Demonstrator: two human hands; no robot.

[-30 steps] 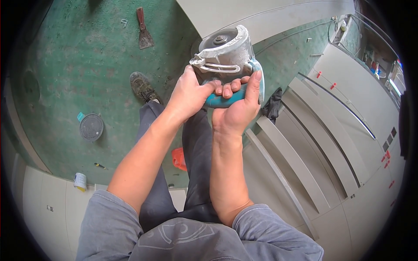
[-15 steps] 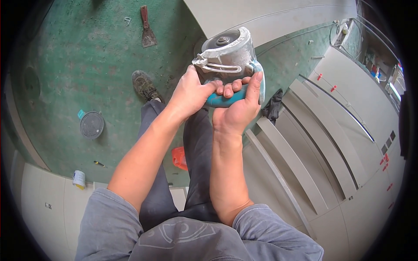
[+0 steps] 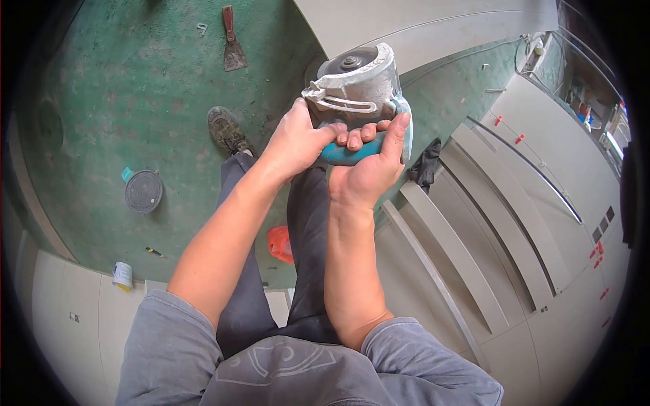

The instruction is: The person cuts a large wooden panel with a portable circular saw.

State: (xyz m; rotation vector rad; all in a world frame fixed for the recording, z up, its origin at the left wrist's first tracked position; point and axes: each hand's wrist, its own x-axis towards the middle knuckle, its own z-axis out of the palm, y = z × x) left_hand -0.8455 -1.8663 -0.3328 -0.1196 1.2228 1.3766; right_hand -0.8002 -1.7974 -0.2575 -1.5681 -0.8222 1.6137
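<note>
A dusty handheld circular saw (image 3: 359, 84) is lifted in front of me, its round blade (image 3: 350, 63) uppermost and the slotted metal bracket facing me. My right hand (image 3: 369, 152) wraps round its teal handle (image 3: 342, 155), thumb up along the side. At the tool's left side, my left hand (image 3: 298, 139) is closed on the body, thumb reaching toward the right fingers. White dust coats the guard. Most of the motor body and the left fingertips are hidden behind the hands.
Pale large panels lie at the top (image 3: 433, 30) and right, with several cut strips (image 3: 474, 257) on the right. On the green floor are a scraper (image 3: 231, 44), a dark round lid (image 3: 143, 192), a red bag (image 3: 279, 244) and a white tub (image 3: 122, 277). A black cloth (image 3: 425, 164) lies beside the strips.
Almost nothing differs. The saw and both hands keep the same grip; the view has shifted very slightly.
</note>
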